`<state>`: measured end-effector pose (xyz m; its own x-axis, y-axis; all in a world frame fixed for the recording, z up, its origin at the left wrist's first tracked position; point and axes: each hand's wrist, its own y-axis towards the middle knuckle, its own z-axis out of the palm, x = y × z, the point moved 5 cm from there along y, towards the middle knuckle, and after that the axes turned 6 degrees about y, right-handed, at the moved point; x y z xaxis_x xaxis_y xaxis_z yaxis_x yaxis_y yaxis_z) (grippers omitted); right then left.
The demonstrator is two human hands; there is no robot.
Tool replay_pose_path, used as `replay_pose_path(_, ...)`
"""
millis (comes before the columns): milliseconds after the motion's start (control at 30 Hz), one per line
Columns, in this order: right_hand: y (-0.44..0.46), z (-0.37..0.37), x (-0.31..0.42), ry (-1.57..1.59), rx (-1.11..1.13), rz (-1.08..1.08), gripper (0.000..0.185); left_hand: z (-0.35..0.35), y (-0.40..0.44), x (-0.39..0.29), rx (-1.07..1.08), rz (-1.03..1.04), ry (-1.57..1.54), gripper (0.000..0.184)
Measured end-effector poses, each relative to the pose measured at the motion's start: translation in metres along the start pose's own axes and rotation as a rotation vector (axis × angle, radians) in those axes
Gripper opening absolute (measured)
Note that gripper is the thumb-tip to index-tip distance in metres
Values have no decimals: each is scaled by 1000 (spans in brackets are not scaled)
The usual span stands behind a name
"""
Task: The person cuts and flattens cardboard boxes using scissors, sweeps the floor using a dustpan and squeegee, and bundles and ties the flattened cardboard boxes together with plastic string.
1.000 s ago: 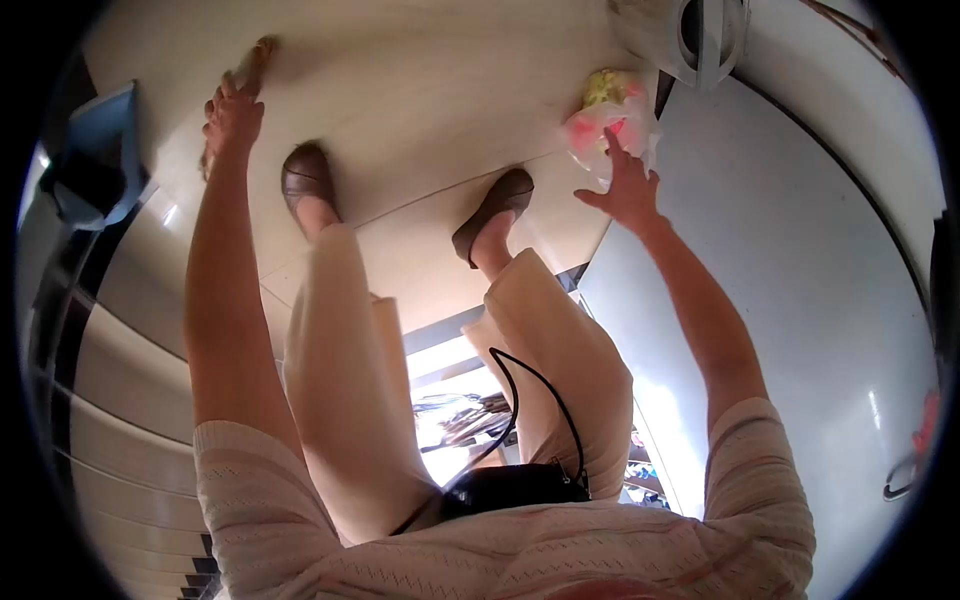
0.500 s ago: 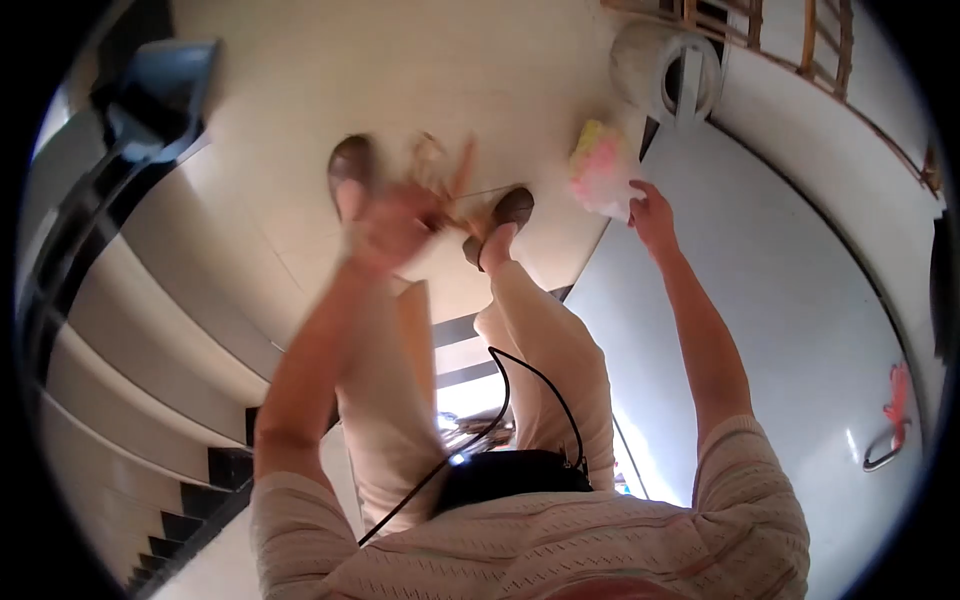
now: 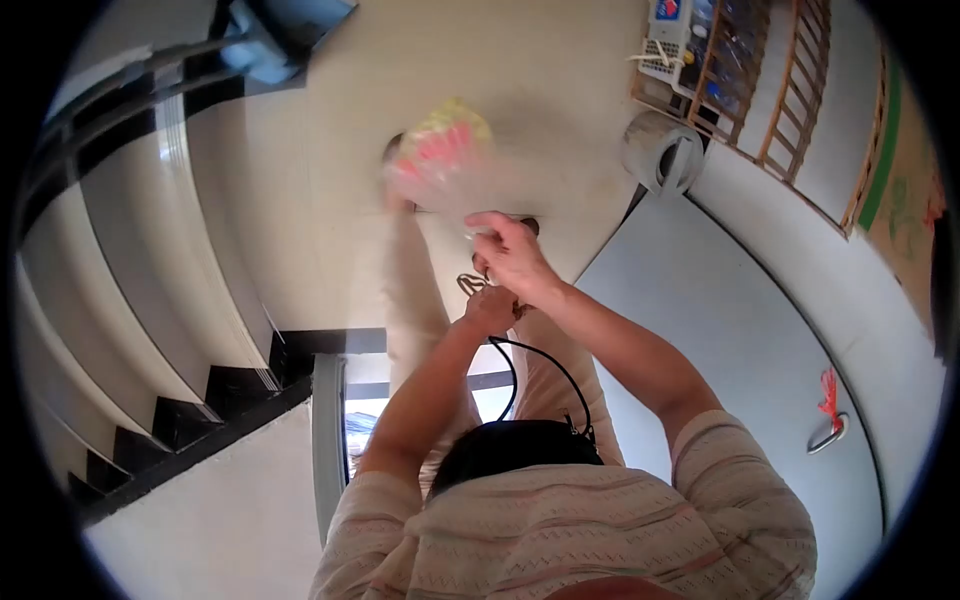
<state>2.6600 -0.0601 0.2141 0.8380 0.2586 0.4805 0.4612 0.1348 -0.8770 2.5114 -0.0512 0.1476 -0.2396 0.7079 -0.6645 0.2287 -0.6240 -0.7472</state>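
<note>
A clear plastic bag with pink and yellow contents (image 3: 440,150) is blurred by motion over the floor in front of me. My right hand (image 3: 515,258) is closed on the bag's gathered end. Just below and touching or nearly touching it, my left hand (image 3: 490,308) is closed around a brown looped cord or strap (image 3: 470,284). One loop sticks out past the fingers; the rest is hidden in the hand. What exactly is inside the bag I cannot make out.
Stairs (image 3: 150,290) rise on the left, with a blue dustpan (image 3: 265,45) at the top left. To the right is a grey door (image 3: 740,340) with a red tie on its handle (image 3: 828,435). A round grey container (image 3: 660,152) stands near a wooden rack (image 3: 735,80).
My right hand has swung the bag from beside the door to in front of my body. My left hand has come down and right with the brown cord, and the two hands are now together.
</note>
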Motion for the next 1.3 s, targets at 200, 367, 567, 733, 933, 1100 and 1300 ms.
replay_pose_path(200,67,143,46,-175,133,-282,21,7,25,21,-493,245,-232,46)
replay_pose_path(367,135,244,58,-390,254,-344,27,-83,-19,-15,-356,173,-151,28)
replay_pose_path(567,165,274,42,-475,448,-181,30,-63,15,-1,-215,146,-309,20)
replay_pose_path(733,157,270,44,-714,546,-230,42,-88,4,-13,-265,83,-158,18)
replay_pose_path(933,130,156,28,-711,375,-385,47,-54,32,6,-507,347,-514,34)
replay_pose_path(1100,43,-45,19,-754,145,-74,32,-108,-2,4,-421,59,-558,28)
replay_pose_path(1300,-133,-216,17,-812,-184,11,22,-186,-70,-4,-587,-37,-644,23)
